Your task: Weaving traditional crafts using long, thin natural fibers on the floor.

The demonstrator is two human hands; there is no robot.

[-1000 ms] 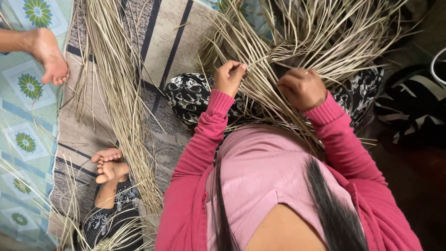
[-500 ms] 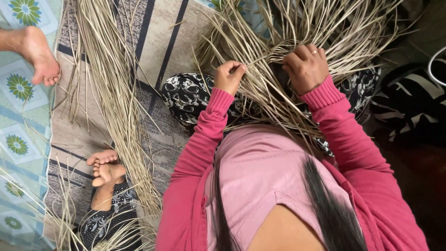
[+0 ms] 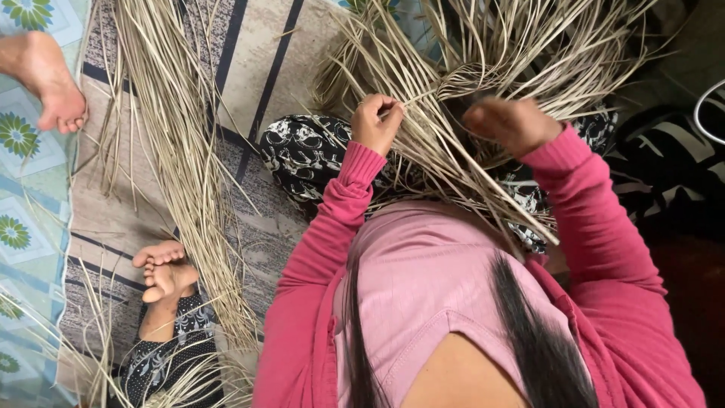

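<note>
Hands worked a bundle of dry straw strips (image 3: 483, 83) over the lap.
The left hand (image 3: 376, 122) pinched one flat, pale strip; the right hand (image 3: 507, 122) was blurred among stiff, fanned strands, its grip impossible to tell.

Dried straw strands (image 3: 483, 53): pale, matt, fibrous, stiff. Sleeves (image 3: 332, 219): pink ribbed knit cloth. Floor mat (image 3: 272, 60): woven, matt, coarse. Printed trousers (image 3: 302, 155): soft, black-and-white cloth.
</note>
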